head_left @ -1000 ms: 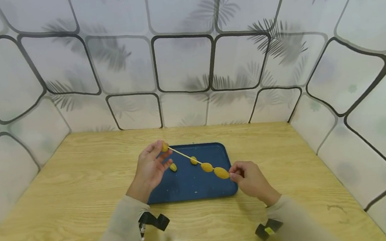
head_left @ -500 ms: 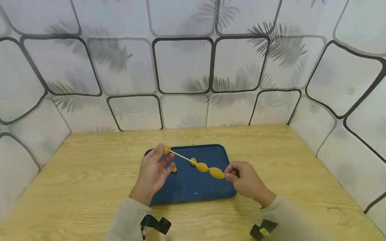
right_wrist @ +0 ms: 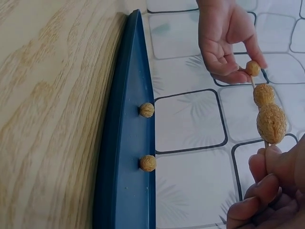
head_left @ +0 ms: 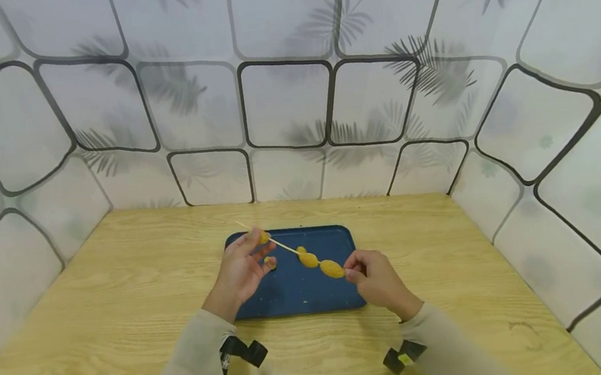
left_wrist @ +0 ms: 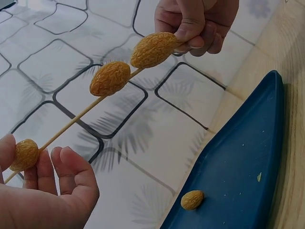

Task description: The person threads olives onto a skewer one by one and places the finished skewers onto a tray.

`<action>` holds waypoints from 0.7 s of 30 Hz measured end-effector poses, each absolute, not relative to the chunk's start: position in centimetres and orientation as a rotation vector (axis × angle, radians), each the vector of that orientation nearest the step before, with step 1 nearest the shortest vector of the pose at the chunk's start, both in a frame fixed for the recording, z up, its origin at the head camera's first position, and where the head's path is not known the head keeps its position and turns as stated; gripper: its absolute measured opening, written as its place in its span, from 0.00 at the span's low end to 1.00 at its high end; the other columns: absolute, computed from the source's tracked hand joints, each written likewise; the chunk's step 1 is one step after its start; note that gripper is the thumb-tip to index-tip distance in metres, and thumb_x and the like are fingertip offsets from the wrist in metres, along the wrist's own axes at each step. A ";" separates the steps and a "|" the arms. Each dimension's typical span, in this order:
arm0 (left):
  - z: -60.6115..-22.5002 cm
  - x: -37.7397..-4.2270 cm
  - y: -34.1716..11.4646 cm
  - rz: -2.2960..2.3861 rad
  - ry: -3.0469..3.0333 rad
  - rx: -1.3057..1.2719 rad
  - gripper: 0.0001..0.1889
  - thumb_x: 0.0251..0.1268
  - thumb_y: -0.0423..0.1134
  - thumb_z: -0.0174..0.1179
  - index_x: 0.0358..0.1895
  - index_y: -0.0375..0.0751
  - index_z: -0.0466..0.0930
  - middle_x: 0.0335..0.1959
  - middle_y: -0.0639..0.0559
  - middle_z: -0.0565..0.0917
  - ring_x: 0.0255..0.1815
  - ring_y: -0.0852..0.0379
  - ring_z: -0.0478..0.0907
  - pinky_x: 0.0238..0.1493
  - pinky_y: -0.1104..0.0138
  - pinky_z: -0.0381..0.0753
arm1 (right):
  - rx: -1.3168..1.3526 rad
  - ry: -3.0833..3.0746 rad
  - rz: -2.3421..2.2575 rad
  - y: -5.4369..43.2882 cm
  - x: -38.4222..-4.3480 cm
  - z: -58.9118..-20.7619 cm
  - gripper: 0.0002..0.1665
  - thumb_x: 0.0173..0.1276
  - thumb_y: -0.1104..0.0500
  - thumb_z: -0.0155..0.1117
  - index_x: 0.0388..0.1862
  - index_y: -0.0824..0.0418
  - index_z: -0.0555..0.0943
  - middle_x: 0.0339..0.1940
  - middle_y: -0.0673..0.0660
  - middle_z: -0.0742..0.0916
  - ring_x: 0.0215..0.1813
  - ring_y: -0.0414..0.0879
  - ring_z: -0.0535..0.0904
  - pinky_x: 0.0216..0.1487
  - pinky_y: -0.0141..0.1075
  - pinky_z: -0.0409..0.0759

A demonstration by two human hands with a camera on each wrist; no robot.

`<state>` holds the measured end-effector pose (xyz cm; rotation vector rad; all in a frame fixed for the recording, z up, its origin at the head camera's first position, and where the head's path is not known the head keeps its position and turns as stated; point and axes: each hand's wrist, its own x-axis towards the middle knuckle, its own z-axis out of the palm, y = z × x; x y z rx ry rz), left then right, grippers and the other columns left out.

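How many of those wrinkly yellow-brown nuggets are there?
5: one nugget pinched by the left hand, two nuggets on the same stick near the right hand, two more on the blue tray. The hands could hide others.

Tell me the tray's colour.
The tray is dark blue, dotted with a few pale specks; the left wrist view shows it best.
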<state>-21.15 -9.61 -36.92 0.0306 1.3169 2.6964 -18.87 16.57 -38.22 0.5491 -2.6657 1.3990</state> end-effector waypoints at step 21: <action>-37.1 -20.9 -8.5 2.652 1.365 -0.029 0.08 0.75 0.41 0.54 0.36 0.45 0.78 0.36 0.52 0.78 0.39 0.55 0.76 0.37 0.63 0.77 | 0.598 -2.660 1.347 15.8 -19.0 -37.6 0.11 0.67 0.75 0.57 0.27 0.63 0.78 0.21 0.54 0.78 0.20 0.43 0.70 0.22 0.34 0.72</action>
